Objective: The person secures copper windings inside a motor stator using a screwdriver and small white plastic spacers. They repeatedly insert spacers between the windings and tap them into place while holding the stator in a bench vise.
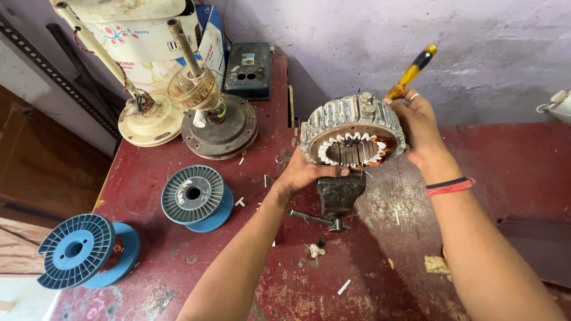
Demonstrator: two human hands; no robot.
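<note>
At frame centre, the left hand (306, 173) cups the motor core (352, 134) from below while the right hand (416, 122) steadies its rim, fingers pinching a yellow screwdriver (411, 72). The core looks heavy and rigid with fragile copper windings; the ribbed outer ring is the safest hold.

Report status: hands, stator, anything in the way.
Left hand grips stator from below, over bench vise. Right hand at stator's top edge, holding yellow-handled screwdriver. Blue wire spools off to the left, clear of the work.
</note>
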